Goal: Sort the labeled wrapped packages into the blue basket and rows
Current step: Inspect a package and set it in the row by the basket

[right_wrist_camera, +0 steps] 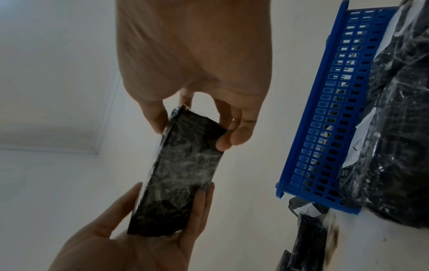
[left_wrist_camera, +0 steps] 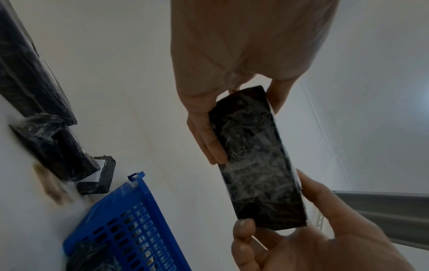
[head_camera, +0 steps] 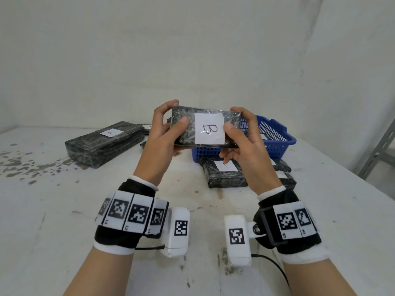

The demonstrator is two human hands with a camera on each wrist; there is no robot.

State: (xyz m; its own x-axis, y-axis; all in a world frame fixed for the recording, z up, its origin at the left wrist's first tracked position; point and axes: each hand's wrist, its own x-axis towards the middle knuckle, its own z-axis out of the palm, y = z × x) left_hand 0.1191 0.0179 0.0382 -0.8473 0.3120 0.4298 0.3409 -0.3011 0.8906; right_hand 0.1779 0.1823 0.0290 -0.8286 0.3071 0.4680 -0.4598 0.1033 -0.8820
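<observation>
I hold a black plastic-wrapped package (head_camera: 186, 129) with a white label marked B up above the table, one hand at each end. My left hand (head_camera: 178, 113) grips its left end, thumb on the front face. At the right end my right hand (head_camera: 233, 117) grips it, thumb at the label's edge. The left wrist view shows the package (left_wrist_camera: 255, 161) from its unlabeled side, as does the right wrist view, where the package (right_wrist_camera: 183, 170) is pinched between both hands. The blue basket (head_camera: 277, 133) stands just behind and right of the package; wrapped packages (right_wrist_camera: 394, 128) lie inside it.
A long black package marked A (head_camera: 104, 144) lies at the back left of the white table (head_camera: 64, 210). A smaller package marked A (head_camera: 224, 171) lies in front of the basket, with more packages (head_camera: 285, 178) to its right. A grey metal rack leg (head_camera: 378, 152) stands at the far right.
</observation>
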